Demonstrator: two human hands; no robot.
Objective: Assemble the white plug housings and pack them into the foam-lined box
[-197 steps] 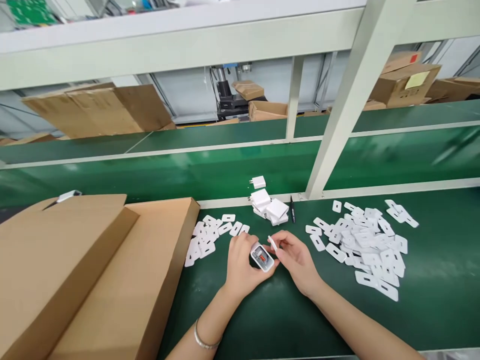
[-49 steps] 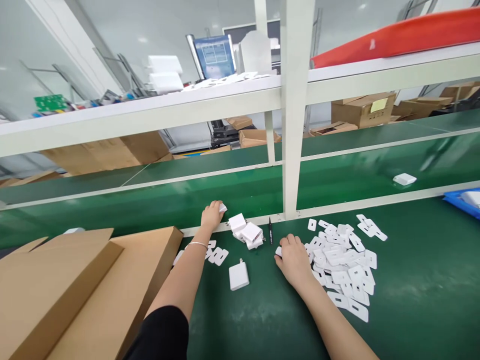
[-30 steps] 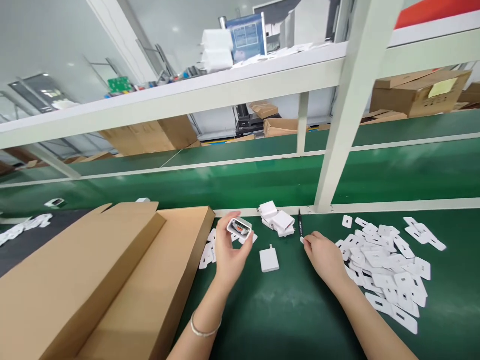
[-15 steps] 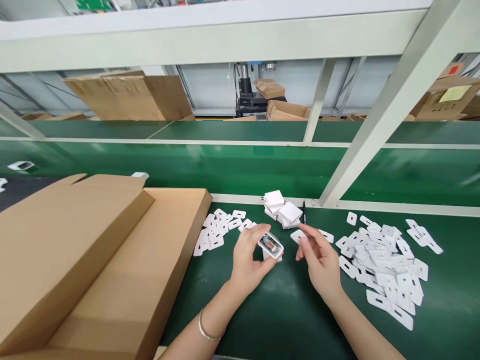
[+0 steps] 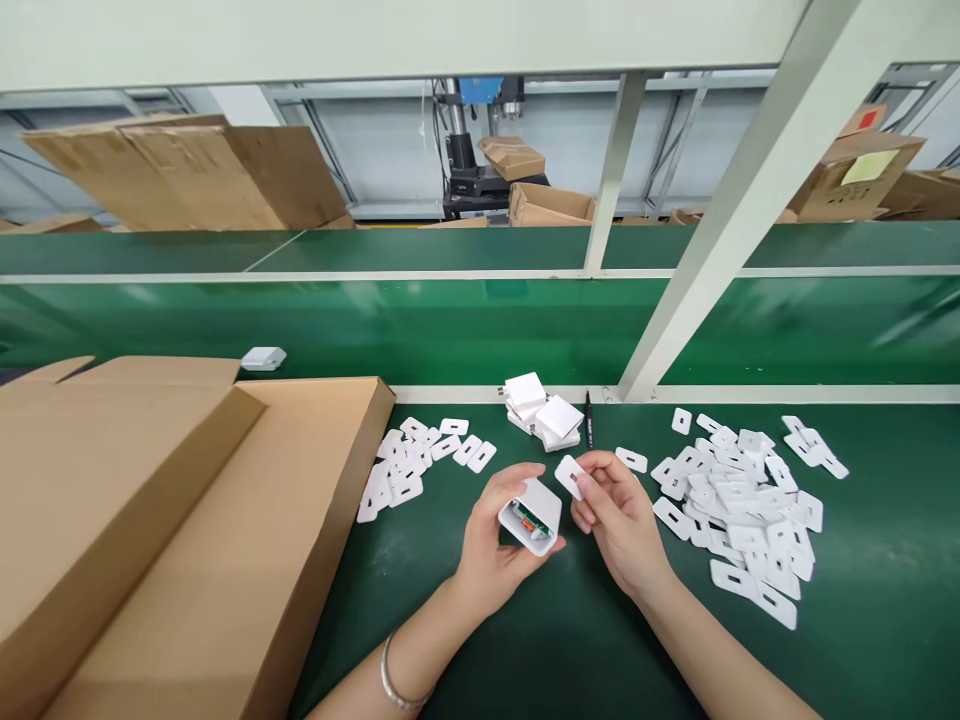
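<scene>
My left hand (image 5: 487,545) grips a white charger housing (image 5: 541,503) by its sides. Its open end faces me and shows a green circuit board with an orange part inside. Just to the right, my right hand (image 5: 619,515) pinches a small white end plate (image 5: 570,477) with a slot in it. Plate and housing are close together but apart. Beyond my hands lies a stack of white chargers (image 5: 559,420). A loose pile of the same white plates (image 5: 750,500) spreads out to the right, and a smaller pile (image 5: 397,465) lies on the left.
A large open cardboard box (image 5: 300,530) takes up the left side. A black pen (image 5: 589,420) lies by the chargers. Another white piece (image 5: 263,358) rests behind the box. A pale metal post (image 5: 705,215) slants up at the right, from the table's back rail (image 5: 450,394).
My right hand has lifted the plate off the table and brought it near the housing. My left hand has tilted the housing, showing more of its side. The view has shifted slightly.
</scene>
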